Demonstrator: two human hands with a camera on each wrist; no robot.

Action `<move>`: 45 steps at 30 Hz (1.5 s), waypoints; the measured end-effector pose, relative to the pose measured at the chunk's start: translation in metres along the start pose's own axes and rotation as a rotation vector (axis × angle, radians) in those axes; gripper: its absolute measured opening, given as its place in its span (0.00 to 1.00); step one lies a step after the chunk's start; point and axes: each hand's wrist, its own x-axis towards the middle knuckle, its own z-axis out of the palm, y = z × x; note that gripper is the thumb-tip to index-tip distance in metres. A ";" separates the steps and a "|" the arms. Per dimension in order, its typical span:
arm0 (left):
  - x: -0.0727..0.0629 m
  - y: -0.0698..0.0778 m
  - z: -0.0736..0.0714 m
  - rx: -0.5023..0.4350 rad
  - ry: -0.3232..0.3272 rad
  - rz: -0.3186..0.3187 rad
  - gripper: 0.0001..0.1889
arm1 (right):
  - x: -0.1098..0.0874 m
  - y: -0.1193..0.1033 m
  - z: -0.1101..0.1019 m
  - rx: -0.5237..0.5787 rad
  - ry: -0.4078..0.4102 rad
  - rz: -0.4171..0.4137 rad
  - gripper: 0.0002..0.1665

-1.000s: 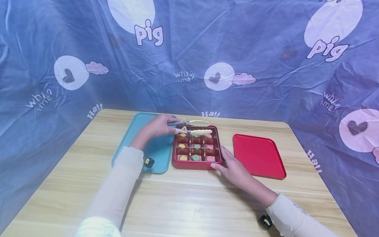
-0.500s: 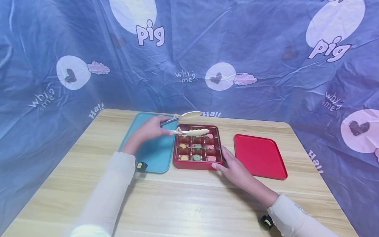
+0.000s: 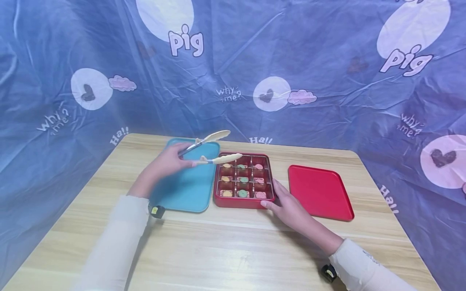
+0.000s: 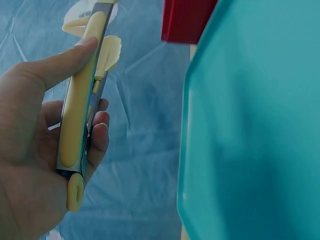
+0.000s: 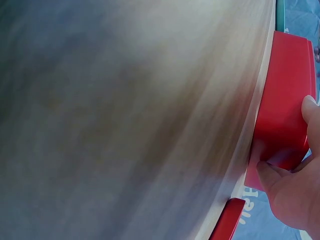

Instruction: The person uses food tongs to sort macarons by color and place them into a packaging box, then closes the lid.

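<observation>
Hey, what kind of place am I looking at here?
Likely a makeshift tabletop recording corner, not a kitchen: a wooden table ringed by a wrinkled blue cartoon-print sheet, with a red compartment box and a blue tray laid out.

Pale wood-grain desk (image 3: 233,250) with rounded corners. Toward the far edge, three things in a row: teal tray (image 3: 189,190) nearest the left edge, red box (image 3: 243,201) of nine compartments in the middle and touching the tray's side, red lid (image 3: 320,192) nearer the right edge, a little apart from the box. Resting on the desk by the box's near right corner, right hand (image 3: 289,206), thumb against the box wall.
</observation>
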 end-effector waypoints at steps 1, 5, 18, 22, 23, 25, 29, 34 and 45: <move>-0.003 -0.005 -0.002 -0.002 0.009 -0.007 0.40 | 0.000 0.000 0.000 0.001 0.000 0.001 0.56; -0.016 -0.023 -0.012 0.018 0.047 -0.053 0.42 | 0.000 0.000 0.000 0.000 -0.003 0.000 0.57; -0.063 -0.070 -0.044 -0.002 0.139 -0.179 0.47 | 0.001 0.000 0.000 0.001 -0.006 0.010 0.57; -0.076 -0.086 -0.051 -0.007 0.175 -0.201 0.48 | 0.001 0.001 0.000 0.005 -0.005 0.004 0.57; -0.079 -0.090 -0.052 0.009 0.188 -0.202 0.48 | 0.001 0.001 0.000 0.004 -0.005 0.002 0.57; -0.084 -0.096 -0.055 0.032 0.215 -0.222 0.48 | 0.001 0.001 0.000 0.004 -0.005 0.001 0.57; -0.092 -0.107 -0.058 0.069 0.249 -0.253 0.48 | 0.002 0.002 0.001 0.004 -0.005 0.006 0.57; -0.097 -0.118 -0.060 0.093 0.265 -0.286 0.46 | 0.002 0.002 0.002 0.005 -0.003 0.009 0.57; -0.104 -0.138 -0.058 0.091 0.279 -0.362 0.42 | 0.002 0.001 0.003 0.006 -0.005 0.016 0.56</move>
